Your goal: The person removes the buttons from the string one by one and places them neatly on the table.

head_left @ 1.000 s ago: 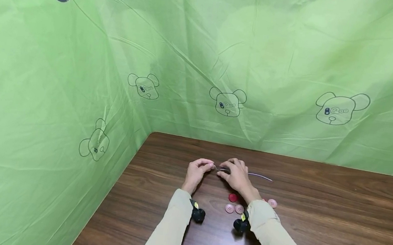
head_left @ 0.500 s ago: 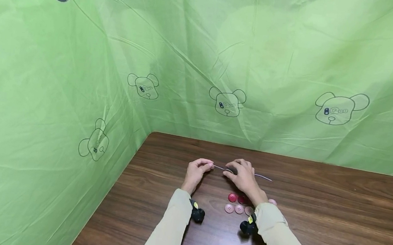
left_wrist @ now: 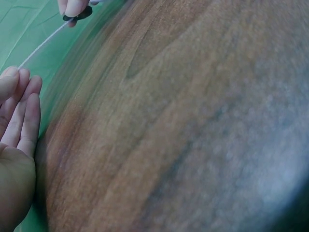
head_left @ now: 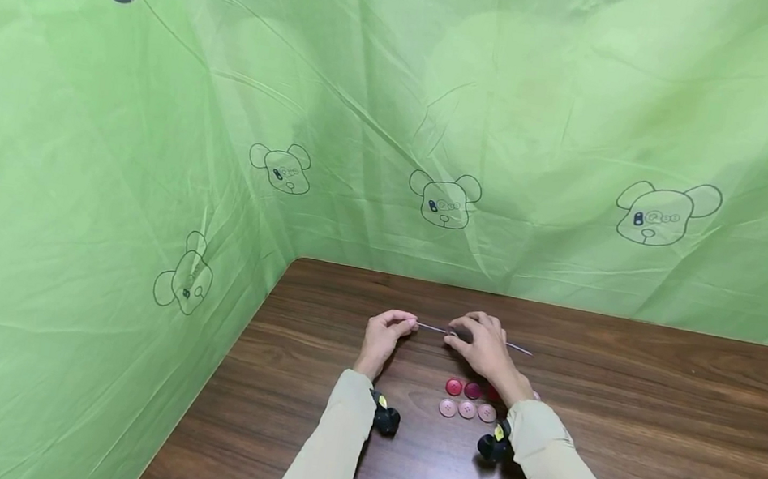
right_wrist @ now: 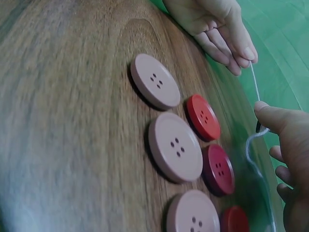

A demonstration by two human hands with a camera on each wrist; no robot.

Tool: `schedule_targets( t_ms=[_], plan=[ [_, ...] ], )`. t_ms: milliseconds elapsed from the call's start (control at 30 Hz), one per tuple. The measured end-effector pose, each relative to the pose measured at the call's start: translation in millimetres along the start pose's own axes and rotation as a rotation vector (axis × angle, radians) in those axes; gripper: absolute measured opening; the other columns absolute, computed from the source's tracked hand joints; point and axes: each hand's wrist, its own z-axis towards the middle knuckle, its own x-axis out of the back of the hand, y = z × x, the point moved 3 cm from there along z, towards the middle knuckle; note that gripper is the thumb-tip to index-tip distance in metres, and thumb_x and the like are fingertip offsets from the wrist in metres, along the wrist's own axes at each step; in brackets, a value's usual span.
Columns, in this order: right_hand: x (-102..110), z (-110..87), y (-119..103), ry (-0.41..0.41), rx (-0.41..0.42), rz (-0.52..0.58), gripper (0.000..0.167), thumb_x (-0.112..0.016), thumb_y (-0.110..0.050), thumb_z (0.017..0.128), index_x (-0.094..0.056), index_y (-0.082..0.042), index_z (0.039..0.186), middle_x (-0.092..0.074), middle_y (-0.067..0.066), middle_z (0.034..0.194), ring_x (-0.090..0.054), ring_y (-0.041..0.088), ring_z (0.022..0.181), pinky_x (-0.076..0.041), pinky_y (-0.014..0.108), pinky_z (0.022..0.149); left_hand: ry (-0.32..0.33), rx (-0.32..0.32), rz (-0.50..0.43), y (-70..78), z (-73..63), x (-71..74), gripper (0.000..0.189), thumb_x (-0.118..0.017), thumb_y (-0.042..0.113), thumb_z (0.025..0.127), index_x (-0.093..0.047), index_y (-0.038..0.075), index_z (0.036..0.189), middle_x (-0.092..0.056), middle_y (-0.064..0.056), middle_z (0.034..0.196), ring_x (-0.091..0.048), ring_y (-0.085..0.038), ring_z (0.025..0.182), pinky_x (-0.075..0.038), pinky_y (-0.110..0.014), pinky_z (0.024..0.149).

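Note:
In the head view my left hand (head_left: 380, 341) pinches one end of a thin pale string (head_left: 432, 328) between thumb and fingertips. The string runs straight from there to my right hand (head_left: 486, 350). Between the right thumb and fingers is a dark button (left_wrist: 85, 13), seen nearly edge-on in the left wrist view, with the string passing through it. Past the right hand the string's loose tail (right_wrist: 251, 154) hangs in a curve in the right wrist view. In the head view its far end lies to the right.
Near the right forearm, buttons lie in two rows on the brown wooden table (head_left: 621, 437): pink buttons (right_wrist: 175, 147), a red button (right_wrist: 203, 117) and a dark magenta button (right_wrist: 218, 169) among them. A green printed cloth (head_left: 554, 132) hangs behind and along the left.
My right hand has moved right along the string with the button, away from the left hand. A longer stretch of string shows between them. The left hand stays in place.

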Motion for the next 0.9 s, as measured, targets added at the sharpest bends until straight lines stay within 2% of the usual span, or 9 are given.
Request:
schedule_targets(
  t_ms=[200,533,767,900],
  plan=[
    [5.9,-3.3,5.0,0.007,-0.006,0.007,0.030,-0.075,-0.032,0.082,-0.070,-0.015,0.106,-0.059,0.013,0.118,-0.045,0.039,0.114,-0.035,0.054,0.090,-0.001,0.004,0.004,0.2,-0.8,-0.1,0.016,-0.072,0.008,0.084,-0.072,-0.004,0.095,-0.073,-0.019,0.089,-0.071,-0.016,0.082,-0.057,-0.025,0.076],
    [13.1,-6.0,13.7,0.016,-0.012,0.006,0.030,-0.075,-0.031,0.082,-0.070,-0.014,0.106,-0.058,0.014,0.119,-0.044,0.039,0.115,-0.035,0.055,0.090,-0.004,-0.002,0.022,2.6,-1.5,0.2,0.019,-0.072,0.011,0.085,-0.071,-0.005,0.096,-0.071,-0.024,0.093,-0.070,-0.029,0.089,-0.058,-0.030,0.080],
    [19.3,-8.9,21.9,0.024,-0.018,-0.001,0.028,-0.075,-0.031,0.082,-0.070,-0.015,0.105,-0.059,0.014,0.118,-0.044,0.038,0.114,-0.034,0.055,0.089,-0.043,-0.009,0.012,1.7,-0.7,0.7,0.022,-0.069,0.008,0.087,-0.069,-0.009,0.100,-0.067,-0.031,0.099,-0.065,-0.042,0.098,-0.056,-0.042,0.087],
    [23.6,-10.4,26.4,0.008,-0.039,0.003,0.030,-0.074,-0.032,0.083,-0.070,-0.015,0.107,-0.057,0.014,0.121,-0.042,0.038,0.117,-0.032,0.055,0.091,-0.064,0.001,0.018,10.4,-4.2,-0.1,0.022,-0.066,0.003,0.088,-0.066,-0.013,0.103,-0.065,-0.035,0.102,-0.063,-0.046,0.100,-0.053,-0.048,0.090]
  ],
)
